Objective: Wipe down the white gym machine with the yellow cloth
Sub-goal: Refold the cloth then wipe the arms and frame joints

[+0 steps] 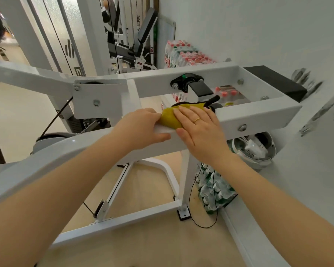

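The white gym machine [255, 114] fills the view, with a near horizontal beam running from lower left to the right and a second beam behind it. A bunched yellow cloth [169, 117] lies on top of the near beam at the centre. My right hand [199, 130] lies flat on the cloth, fingers straight, pressing it onto the beam; a ring shows on one finger. My left hand [143, 128] sits on the beam just left of the cloth, fingers curled over the beam's far edge and thumb along its front face, touching the cloth's left end.
Packs of bottled water [183, 54] are stacked against the white wall behind the machine, and more bottles [212, 189] stand on the floor under it. A black cable [202, 226] loops on the floor. A grey helmet-like object [253, 149] sits at right. Another bench machine [135, 49] stands behind.
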